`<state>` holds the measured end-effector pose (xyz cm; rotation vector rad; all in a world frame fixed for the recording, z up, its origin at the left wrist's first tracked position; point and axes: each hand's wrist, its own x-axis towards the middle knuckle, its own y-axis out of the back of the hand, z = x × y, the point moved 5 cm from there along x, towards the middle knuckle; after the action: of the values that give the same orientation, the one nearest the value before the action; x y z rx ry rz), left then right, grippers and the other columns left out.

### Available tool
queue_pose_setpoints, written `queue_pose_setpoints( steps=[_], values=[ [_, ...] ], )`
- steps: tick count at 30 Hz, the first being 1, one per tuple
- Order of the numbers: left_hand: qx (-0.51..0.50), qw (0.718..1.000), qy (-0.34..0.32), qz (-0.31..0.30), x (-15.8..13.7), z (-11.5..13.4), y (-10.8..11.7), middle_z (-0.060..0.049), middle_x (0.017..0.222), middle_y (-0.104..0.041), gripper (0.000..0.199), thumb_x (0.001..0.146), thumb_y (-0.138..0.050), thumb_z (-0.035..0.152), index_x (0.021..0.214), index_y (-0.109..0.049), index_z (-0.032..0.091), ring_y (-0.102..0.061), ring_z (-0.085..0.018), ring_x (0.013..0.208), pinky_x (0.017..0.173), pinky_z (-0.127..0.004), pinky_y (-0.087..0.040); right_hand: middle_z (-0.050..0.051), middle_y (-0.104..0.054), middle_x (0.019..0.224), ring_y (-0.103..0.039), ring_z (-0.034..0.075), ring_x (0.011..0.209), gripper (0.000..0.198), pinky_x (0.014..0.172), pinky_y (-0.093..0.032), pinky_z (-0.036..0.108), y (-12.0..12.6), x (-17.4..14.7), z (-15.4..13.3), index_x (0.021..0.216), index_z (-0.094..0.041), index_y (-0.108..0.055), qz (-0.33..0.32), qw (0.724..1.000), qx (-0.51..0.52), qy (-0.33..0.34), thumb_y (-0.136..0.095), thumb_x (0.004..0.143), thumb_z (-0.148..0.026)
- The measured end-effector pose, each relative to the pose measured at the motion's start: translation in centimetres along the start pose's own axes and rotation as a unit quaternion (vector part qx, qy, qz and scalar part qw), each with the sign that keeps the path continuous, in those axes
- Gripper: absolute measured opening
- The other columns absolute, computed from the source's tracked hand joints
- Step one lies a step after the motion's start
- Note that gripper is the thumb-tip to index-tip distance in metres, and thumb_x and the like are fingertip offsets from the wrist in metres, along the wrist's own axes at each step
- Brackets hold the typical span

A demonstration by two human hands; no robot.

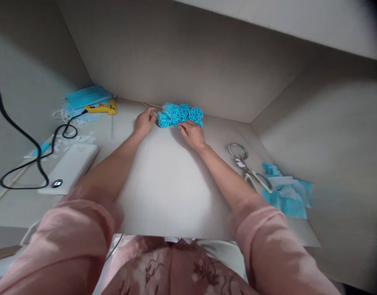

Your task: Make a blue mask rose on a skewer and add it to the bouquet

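A cluster of blue rosettes like folded paper roses [175, 114] lies against the back panel, in tight rows. My left hand [145, 122] rests at the left end of the cluster, fingers loosely curved and a little apart, with nothing visible in them. Thin pale sticks [151, 105] show just behind its fingertips. My right hand [193, 135] reaches over the front right of the cluster, its fingers bent together at the edge of a lower rosette. The back of this hand hides part of the rosettes there, and its exact hold is small in view.
On the left are a yellow glue gun [102, 108], blue face masks [87, 96], a black cable [37, 152] and a white power bank [70, 168]. Scissors [253, 174], a wire coil [237, 150] and cut blue mask pieces [288, 198] lie right. Grey panels enclose the table.
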<state>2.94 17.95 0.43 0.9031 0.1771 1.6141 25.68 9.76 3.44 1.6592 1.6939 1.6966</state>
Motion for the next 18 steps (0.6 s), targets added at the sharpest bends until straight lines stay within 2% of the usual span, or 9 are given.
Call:
queue_pose_setpoints(
  steps=[4, 8, 14, 16, 18],
  values=[
    [0.013, 1.0, -0.008, -0.019, -0.3, 0.4, -0.2, -0.011, 0.115, -0.078, 0.043, 0.1, -0.052, 0.036, 0.136, -0.067, 0.019, -0.073, -0.026, 0.106, 0.096, -0.036, -0.055, 0.013, -0.076, 0.12, -0.069, 0.029, 0.112, 0.036, 0.099, -0.054, 0.042, -2.5, 0.7, -0.2, 0.125, -0.017, -0.075, -0.073, 0.996, -0.028, -0.032, -0.049, 0.101, -0.024],
    [0.014, 0.999, -0.022, -0.03, -0.4, 0.7, -0.3, -0.01, 0.115, -0.078, 0.045, 0.098, -0.057, 0.038, 0.138, -0.066, 0.02, -0.072, -0.025, 0.105, 0.099, -0.035, -0.054, 0.014, -0.075, 0.127, -0.069, 0.033, 0.115, 0.039, 0.099, -0.055, 0.046, -3.4, 1.7, -0.3, 0.131, -0.017, -0.073, -0.097, 0.992, -0.048, -0.061, -0.05, 0.1, -0.024],
    [0.018, 0.999, -0.035, -0.027, -0.2, 0.5, -0.5, -0.011, 0.116, -0.077, 0.047, 0.098, -0.055, 0.037, 0.14, -0.065, 0.019, -0.072, -0.023, 0.102, 0.096, -0.034, -0.054, 0.013, -0.075, 0.129, -0.069, 0.033, 0.119, 0.038, 0.101, -0.054, 0.045, -3.8, 1.9, -0.6, 0.132, -0.018, -0.073, -0.087, 0.992, -0.044, -0.075, -0.054, 0.099, -0.021],
    [0.022, 0.998, -0.047, -0.022, 0.0, 0.3, -0.5, -0.012, 0.117, -0.077, 0.046, 0.099, -0.052, 0.037, 0.14, -0.065, 0.017, -0.072, -0.024, 0.102, 0.097, -0.035, -0.054, 0.012, -0.076, 0.125, -0.069, 0.03, 0.118, 0.036, 0.102, -0.054, 0.043, -3.2, 1.5, -0.4, 0.127, -0.019, -0.075, -0.073, 0.995, -0.024, -0.059, -0.054, 0.098, -0.019],
    [0.026, 0.998, -0.061, -0.013, 0.2, 0.2, -0.6, -0.013, 0.118, -0.076, 0.046, 0.1, -0.051, 0.035, 0.138, -0.065, 0.015, -0.071, -0.024, 0.105, 0.099, -0.036, -0.054, 0.011, -0.077, 0.121, -0.07, 0.027, 0.115, 0.034, 0.103, -0.053, 0.04, -1.7, 1.1, 0.4, 0.123, -0.019, -0.076, -0.025, 0.999, 0.004, -0.044, -0.051, 0.1, -0.02]
  ],
)
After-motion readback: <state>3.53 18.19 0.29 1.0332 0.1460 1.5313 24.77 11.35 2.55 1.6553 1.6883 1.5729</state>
